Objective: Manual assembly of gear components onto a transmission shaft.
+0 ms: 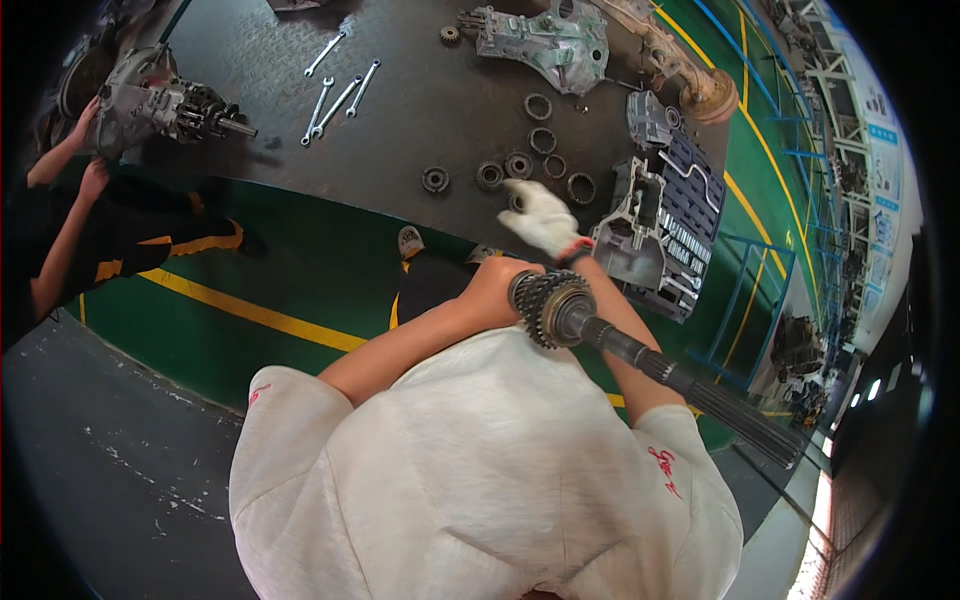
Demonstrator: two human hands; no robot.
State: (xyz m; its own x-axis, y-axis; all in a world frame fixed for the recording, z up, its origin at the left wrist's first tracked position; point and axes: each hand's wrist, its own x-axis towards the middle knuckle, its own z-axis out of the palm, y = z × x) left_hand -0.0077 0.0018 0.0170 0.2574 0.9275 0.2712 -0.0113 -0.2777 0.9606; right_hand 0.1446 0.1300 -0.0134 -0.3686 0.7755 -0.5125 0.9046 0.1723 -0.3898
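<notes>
My bare left hand (pixel 493 290) grips the geared end of a long steel shaft (pixel 640 355). The splined rod of the shaft runs down to the lower right, across my shoulder. My right hand (pixel 540 215) wears a white glove with a red cuff. It is stretched out, fingers apart and blurred, holding nothing. It hovers over the dark steel floor plate (pixel 420 120), close to a row of loose gears and rings (pixel 505 170).
Several wrenches (pixel 340 90) lie on the plate. An open socket tool case (pixel 690 200) and a grey housing part (pixel 630 230) sit to the right, and a gearbox casing (pixel 545 40) lies at the top. At left another person's hands hold a gearbox (pixel 150 100).
</notes>
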